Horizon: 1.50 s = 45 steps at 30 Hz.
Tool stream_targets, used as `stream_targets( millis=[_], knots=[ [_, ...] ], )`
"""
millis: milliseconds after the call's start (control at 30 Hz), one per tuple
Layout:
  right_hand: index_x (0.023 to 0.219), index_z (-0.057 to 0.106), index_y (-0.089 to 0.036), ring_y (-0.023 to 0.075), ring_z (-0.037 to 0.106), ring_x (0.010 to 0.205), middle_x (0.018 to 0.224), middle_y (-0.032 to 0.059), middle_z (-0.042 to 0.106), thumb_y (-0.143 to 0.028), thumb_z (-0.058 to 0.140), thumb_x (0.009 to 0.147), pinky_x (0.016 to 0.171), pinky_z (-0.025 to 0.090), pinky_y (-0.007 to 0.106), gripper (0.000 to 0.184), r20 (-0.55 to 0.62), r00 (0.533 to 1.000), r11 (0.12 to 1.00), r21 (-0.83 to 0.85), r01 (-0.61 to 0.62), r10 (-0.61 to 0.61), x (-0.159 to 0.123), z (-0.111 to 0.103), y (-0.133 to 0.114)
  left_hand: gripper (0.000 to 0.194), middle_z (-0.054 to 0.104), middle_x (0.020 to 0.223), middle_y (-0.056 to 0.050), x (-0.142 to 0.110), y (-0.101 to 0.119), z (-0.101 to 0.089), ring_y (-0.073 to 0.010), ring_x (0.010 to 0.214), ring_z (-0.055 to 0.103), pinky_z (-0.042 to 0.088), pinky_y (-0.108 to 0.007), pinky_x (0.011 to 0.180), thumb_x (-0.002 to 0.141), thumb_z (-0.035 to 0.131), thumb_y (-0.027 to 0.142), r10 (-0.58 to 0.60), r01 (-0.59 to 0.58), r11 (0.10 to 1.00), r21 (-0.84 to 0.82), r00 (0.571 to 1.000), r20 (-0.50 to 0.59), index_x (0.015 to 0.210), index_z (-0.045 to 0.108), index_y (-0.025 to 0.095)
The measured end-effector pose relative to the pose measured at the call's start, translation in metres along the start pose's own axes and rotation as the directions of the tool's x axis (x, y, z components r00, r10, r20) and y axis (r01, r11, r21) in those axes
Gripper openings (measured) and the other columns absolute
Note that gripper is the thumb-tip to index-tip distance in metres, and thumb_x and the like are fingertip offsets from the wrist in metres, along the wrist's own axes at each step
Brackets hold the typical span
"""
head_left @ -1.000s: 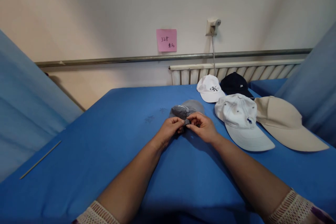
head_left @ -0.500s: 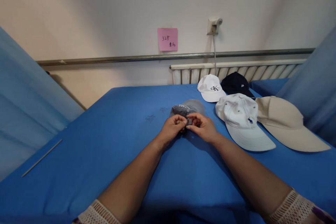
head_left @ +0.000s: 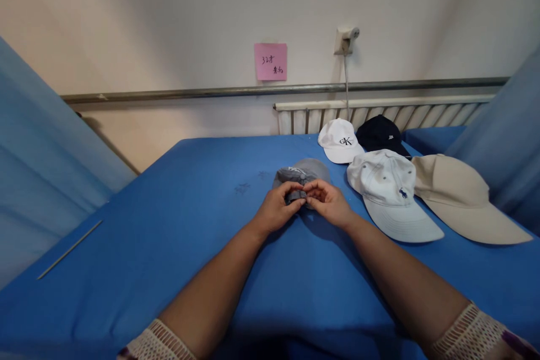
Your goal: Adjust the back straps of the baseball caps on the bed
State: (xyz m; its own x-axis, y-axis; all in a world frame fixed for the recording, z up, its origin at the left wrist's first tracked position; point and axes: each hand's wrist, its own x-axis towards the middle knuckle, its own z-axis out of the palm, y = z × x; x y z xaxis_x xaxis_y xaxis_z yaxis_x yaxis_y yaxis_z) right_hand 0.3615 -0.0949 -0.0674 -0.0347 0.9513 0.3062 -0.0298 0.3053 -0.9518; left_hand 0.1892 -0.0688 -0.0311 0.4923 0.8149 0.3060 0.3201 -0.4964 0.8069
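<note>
A grey baseball cap [head_left: 314,167] rests on the blue cloth with its back strap [head_left: 296,196] toward me and its brim pointing away to the right. My left hand [head_left: 279,206] is closed on the strap from the left, thumb below and fingers above. From the right, my right hand [head_left: 328,202] pinches the same strap close to its middle. The fingertips of both hands nearly meet there. The lower back of the cap is partly hidden behind my hands.
To the right lie a white cap [head_left: 337,138], a black cap [head_left: 378,134], a pale cap [head_left: 382,180] and a beige cap [head_left: 451,185]. A thin stick [head_left: 70,250] lies at the left on the blue cloth [head_left: 169,197]. Blue curtains [head_left: 50,169] hang on both sides; a radiator [head_left: 379,107] stands behind.
My left thumb and fingers have spread a little, and more of the grey strap shows between my hands. The cap stays in place.
</note>
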Motion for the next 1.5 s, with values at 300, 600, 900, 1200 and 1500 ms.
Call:
stream_targets(
  millis=[300,600,900,1200,1500],
  knots=[
    [0.079,0.056,-0.021,0.0110,0.051,0.053,0.063,-0.0031,0.057,-0.047,0.073,0.070,0.050,0.040,0.024,0.033,-0.067,0.996,0.998,-0.016,-0.067,0.066,0.000,0.004,-0.004,0.022,0.070,0.097,-0.006,-0.004,0.005,0.004,-0.0204,0.090,0.062,0.045,-0.033,0.084,0.077,0.067,0.026,0.043,-0.045,0.995,0.091,0.999,0.022,0.098,0.067,0.019],
    [0.081,0.056,-0.020,0.0099,0.049,0.051,0.059,-0.0055,0.054,-0.034,0.071,0.069,0.051,0.039,0.023,0.024,-0.214,0.974,0.992,0.117,-0.045,0.070,0.004,-0.008,-0.009,0.018,0.069,0.092,-0.005,-0.002,0.005,0.001,-0.0198,0.085,0.060,0.043,-0.032,0.079,0.077,0.066,0.027,0.048,-0.041,0.982,0.184,0.998,-0.034,0.094,0.066,0.020],
    [0.081,0.057,-0.021,0.0102,0.047,0.051,0.060,-0.0053,0.053,-0.032,0.070,0.070,0.051,0.037,0.024,0.021,-0.208,0.975,0.988,0.150,-0.045,0.076,0.004,-0.012,-0.004,0.020,0.069,0.093,-0.004,0.000,0.002,0.002,-0.0203,0.088,0.061,0.044,-0.033,0.083,0.076,0.066,0.026,-0.019,0.022,0.996,0.087,0.999,-0.043,0.096,0.068,0.020],
    [0.092,0.062,-0.020,0.0115,0.050,0.053,0.059,-0.0027,0.057,-0.043,0.062,0.082,0.053,0.039,0.025,0.026,-0.112,0.991,0.983,0.174,-0.054,0.074,0.000,-0.012,-0.009,0.022,0.070,0.088,-0.004,0.003,-0.008,0.004,-0.0174,0.082,0.062,0.046,-0.031,0.079,0.072,0.072,0.027,-0.114,0.105,0.989,-0.104,0.990,-0.082,0.093,0.072,0.020],
    [0.099,0.068,-0.024,0.0145,0.055,0.068,0.082,0.0013,0.063,-0.035,0.069,0.077,0.063,0.044,0.028,0.024,-0.079,0.990,0.918,-0.388,0.081,-0.121,0.000,-0.005,-0.004,0.031,0.069,0.081,-0.005,0.007,-0.004,0.002,-0.0136,0.071,0.059,0.047,-0.028,0.070,0.061,0.080,0.030,-0.295,0.244,0.844,-0.477,0.955,-0.035,0.087,0.071,0.014]
  ],
)
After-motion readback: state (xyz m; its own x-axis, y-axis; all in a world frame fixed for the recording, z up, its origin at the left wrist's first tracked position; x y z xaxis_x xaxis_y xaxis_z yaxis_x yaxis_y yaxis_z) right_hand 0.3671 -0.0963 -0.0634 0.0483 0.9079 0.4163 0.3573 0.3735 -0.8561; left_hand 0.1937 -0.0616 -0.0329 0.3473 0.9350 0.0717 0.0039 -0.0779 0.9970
